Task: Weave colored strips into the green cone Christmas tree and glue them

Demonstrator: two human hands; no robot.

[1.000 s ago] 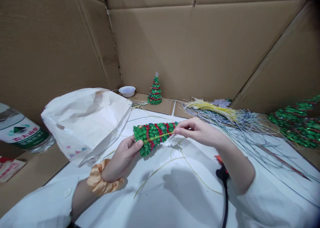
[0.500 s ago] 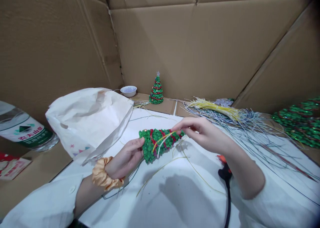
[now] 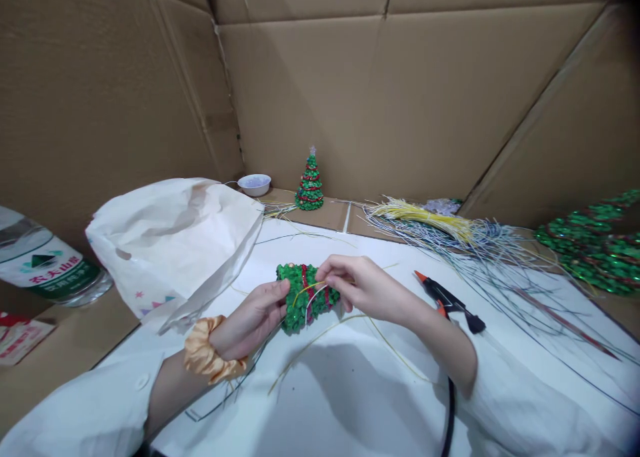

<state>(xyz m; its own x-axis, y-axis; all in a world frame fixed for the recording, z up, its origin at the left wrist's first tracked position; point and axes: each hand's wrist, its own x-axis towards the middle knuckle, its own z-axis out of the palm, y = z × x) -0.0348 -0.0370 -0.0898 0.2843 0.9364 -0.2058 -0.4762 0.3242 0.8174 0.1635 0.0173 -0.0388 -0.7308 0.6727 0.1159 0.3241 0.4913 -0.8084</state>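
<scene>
A: How are the fingers of the left hand (image 3: 259,313) placed?

B: They are grasping the wide end of a small green tree (image 3: 301,308), with the thumb on its upper side. The tree lies sideways above the white table (image 3: 350,410), between the two hands. Its narrow end is hidden behind the right hand (image 3: 363,287).

A: And the right fingers?

B: Thumb and forefinger are pinched together on a yellow strand (image 3: 310,286) and, as it seems, on a white strand (image 3: 312,300) also. Both strands cross the tree towards the left fingers. (The grip is small to see, so I cannot tell how firmly each one is held.)

A: What lies around the fingers?

B: Below them, on the table, is a loose yellow piece (image 3: 294,360). To the right of the right fingers there is a black tool (image 3: 444,295) with an orange tip. Beyond the fingers, well apart, a decorated tree (image 3: 310,189) stands upright, and a white bowl (image 3: 255,186) is at its left. A crumpled white bag (image 3: 185,237) is beyond the left fingers, to their left.
</scene>
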